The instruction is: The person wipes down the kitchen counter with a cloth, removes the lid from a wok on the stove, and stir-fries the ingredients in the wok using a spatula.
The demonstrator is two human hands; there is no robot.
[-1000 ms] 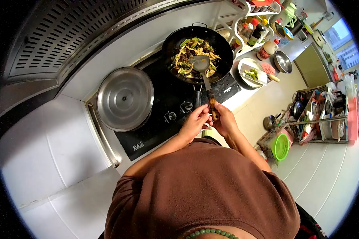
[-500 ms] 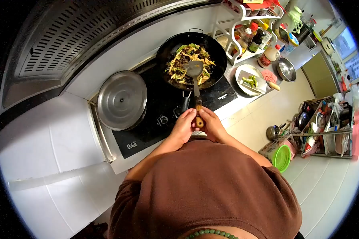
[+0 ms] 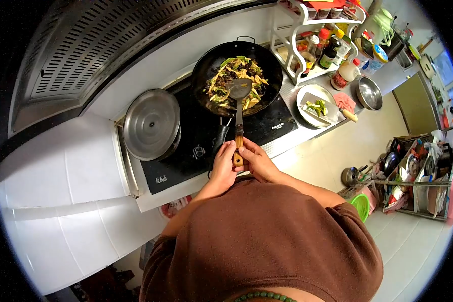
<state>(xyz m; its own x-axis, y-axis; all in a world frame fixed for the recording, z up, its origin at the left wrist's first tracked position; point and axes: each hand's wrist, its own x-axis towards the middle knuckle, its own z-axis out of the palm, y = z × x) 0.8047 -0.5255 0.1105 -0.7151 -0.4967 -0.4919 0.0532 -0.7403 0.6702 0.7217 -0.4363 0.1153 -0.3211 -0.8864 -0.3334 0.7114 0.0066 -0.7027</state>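
Observation:
A black wok [image 3: 274, 83] stands on the stove, holding a stir-fry [image 3: 254, 75] of yellowish strips, green pieces and dark bits. The broad metal head of a spatula [image 3: 239, 118] rests on the food, its wooden handle pointing toward me. My right hand [image 3: 256, 161] is closed around the handle from the right. From the left, my left hand [image 3: 223, 165] is closed against the same handle, its fingers partly hidden. The wok's black handle [image 3: 220, 137] lies just beyond my left hand; whether they touch I cannot tell.
A metal lid [image 3: 153, 108] covers a pan on the left burner. Right of the wok are a plate [image 3: 307, 93] with a cleaver [image 3: 329, 113] and green pieces, a pink cloth [image 3: 344, 101], a steel bowl [image 3: 370, 90] and a rack [image 3: 292, 48] with bottles. The range hood [image 3: 85, 55] overhangs the left.
The view has shifted slightly. The spatula's handle has swung a little left and its head still lies on the food. Both hands have stayed together at the handle.

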